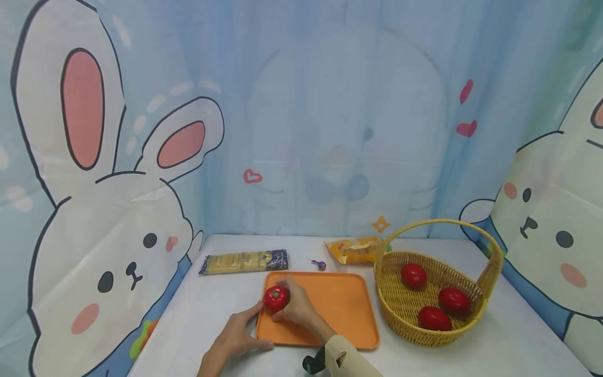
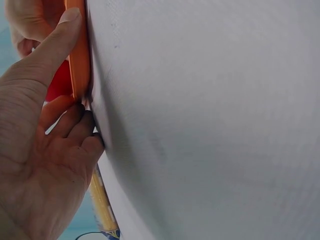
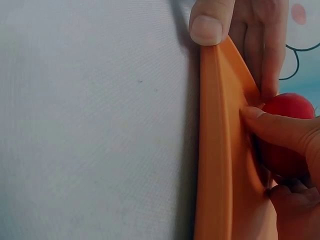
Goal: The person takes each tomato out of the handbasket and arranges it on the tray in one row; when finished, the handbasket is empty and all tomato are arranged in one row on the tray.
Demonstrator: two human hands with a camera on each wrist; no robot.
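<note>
An orange tray (image 1: 336, 309) lies on the white table. A red tomato (image 1: 275, 297) sits on its left part, and my right hand (image 1: 286, 308) grips it from the right, fingers curled round it; the right wrist view shows the tomato (image 3: 290, 107) under those fingers. My left hand (image 1: 256, 327) holds the tray's near left corner. Its thumb lies along the rim (image 2: 77, 60) and its fingers curl against the edge. The left wrist view is mostly bare table.
A wicker basket (image 1: 490, 267) with a handle stands right of the tray and holds three red tomatoes. A pasta packet (image 1: 245, 262), a lollipop (image 1: 320, 264) and a yellow snack bag (image 1: 353, 250) lie behind the tray. Printed curtains close in the table.
</note>
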